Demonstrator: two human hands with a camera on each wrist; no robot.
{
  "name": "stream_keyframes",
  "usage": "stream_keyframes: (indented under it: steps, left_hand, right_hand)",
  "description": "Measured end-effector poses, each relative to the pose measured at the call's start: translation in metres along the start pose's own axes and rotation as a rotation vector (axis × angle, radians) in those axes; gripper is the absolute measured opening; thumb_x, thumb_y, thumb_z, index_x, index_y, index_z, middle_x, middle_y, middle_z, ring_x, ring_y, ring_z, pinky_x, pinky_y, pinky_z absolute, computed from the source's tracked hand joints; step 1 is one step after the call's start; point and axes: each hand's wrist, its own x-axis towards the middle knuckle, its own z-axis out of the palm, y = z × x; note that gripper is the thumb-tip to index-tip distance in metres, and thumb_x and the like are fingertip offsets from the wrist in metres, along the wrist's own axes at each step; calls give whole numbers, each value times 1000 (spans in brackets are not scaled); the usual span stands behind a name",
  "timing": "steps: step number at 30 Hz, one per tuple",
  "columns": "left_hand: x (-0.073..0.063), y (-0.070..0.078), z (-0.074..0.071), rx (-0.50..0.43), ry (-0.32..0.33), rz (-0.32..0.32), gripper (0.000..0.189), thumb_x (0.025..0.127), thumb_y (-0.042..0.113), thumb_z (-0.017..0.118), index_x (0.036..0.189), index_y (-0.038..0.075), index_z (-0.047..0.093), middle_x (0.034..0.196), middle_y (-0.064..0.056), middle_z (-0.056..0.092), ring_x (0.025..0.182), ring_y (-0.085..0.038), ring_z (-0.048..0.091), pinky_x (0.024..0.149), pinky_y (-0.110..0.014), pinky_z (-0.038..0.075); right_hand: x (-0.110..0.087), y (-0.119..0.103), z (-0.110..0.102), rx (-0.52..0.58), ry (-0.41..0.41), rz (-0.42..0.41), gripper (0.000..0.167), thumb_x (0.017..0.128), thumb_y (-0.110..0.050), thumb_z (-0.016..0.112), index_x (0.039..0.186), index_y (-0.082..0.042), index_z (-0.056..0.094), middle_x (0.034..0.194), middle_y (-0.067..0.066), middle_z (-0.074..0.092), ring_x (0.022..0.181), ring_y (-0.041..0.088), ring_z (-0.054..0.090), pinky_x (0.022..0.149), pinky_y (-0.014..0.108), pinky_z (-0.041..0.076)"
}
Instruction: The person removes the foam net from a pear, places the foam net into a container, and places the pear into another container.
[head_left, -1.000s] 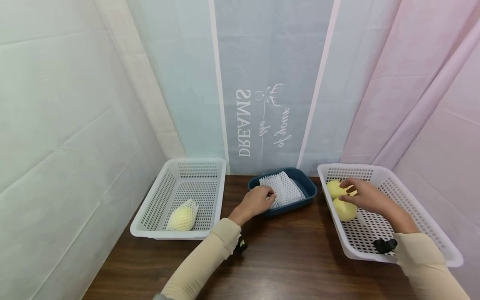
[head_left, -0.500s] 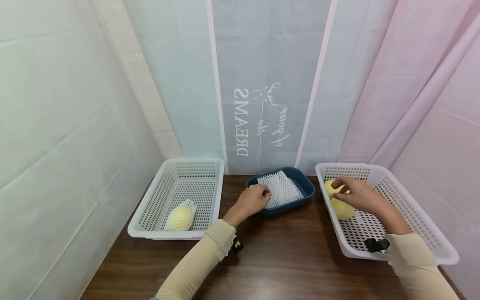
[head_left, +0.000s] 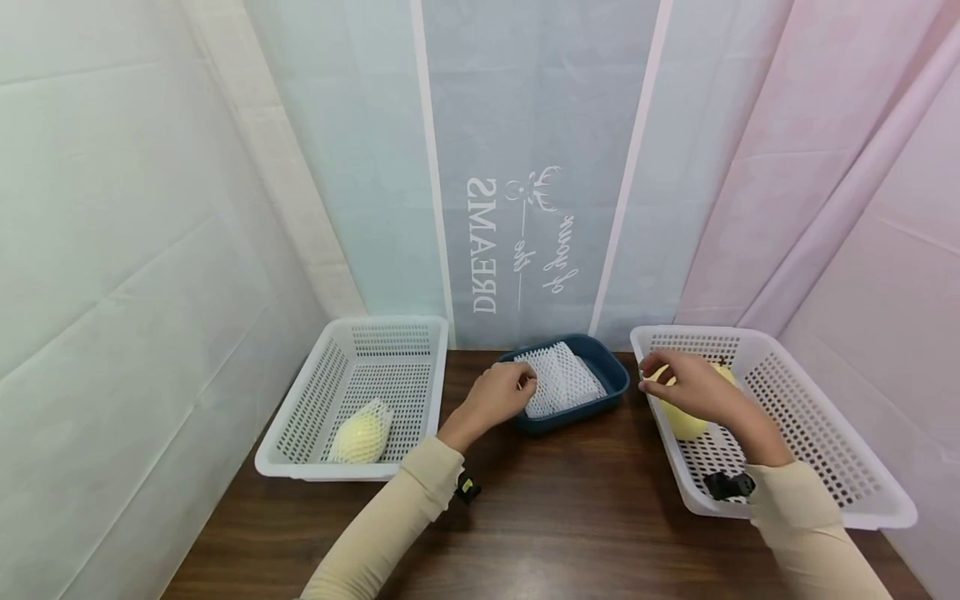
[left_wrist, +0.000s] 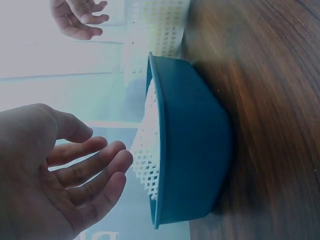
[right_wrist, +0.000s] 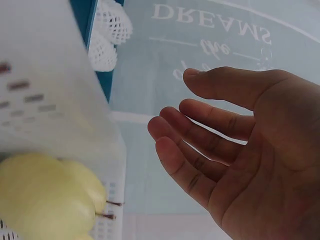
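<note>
Head view, lower left: L basket [head_left: 390, 379] on the table [head_left: 570, 517], one netted fruit [head_left: 360, 435] lying in its near part. Net's prob. there as padding vs. bruising; the basket walls prob. stop rolling.

Lower centre: tray [head_left: 603, 360] btwn the two baskets, set a bit askew, prob. so the white nets [head_left: 561, 379] are w/in reach of both hands. Nets lie flat & overlapping, w/ some poking above the rim, prob. to save room and leave an edge easy to catch. L hand [head_left: 491, 396] is at the tray's left end: fingers loosely bent, thumb clear of them, nothing in its grip. L wrist view has fingertips right by the net edge; can't tell if touching.

Lower right: R basket [head_left: 817, 417], w/ bare fruit [head_left: 684, 425] (at least two) bunched near its left wall, which prob. keeps them from straying. R hand [head_left: 697, 387] overlaps the fruit in the head view, but R wrist view shows it apart from them: fingers half bent, thumb spread well off, palm holding nothing. Fruit sits lower left of that view, stems twd the hand.
</note>
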Motion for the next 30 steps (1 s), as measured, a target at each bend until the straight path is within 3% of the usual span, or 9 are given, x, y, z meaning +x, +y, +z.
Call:
stream_keyframes:
  steps: [12, 18, 30]
  left_hand:
    - [-10, -5, -16, -24, 20, -18, 21, 108, 21, 58, 113, 14, 77, 95, 3, 74, 71, -9, 59, 69, -29, 52]
    - [-17, -6, -26, -10, 39, -27, 20, 108, 23, 59, 113, 16, 78, 100, 2, 76, 77, -9, 63, 73, -30, 54]
    - [-30, -12, -41, -10, 51, -46, 21, 107, 24, 62, 117, 13, 78, 109, -1, 78, 89, -14, 70, 81, -35, 58]
  right_hand:
    - [10, -20, 20, 31, -1, -19, 24, 98, -13, 76, 116, 1, 70, 109, 16, 75, 93, 27, 73, 76, 39, 59]
    - [17, -32, 28, 62, -14, -33, 24, 98, -13, 76, 117, 1, 70, 110, 16, 75, 88, 19, 71, 73, 33, 57]
    - [31, -52, 49, 104, -34, -50, 23, 98, -15, 77, 117, -4, 70, 108, 10, 75, 92, 21, 71, 79, 37, 58]
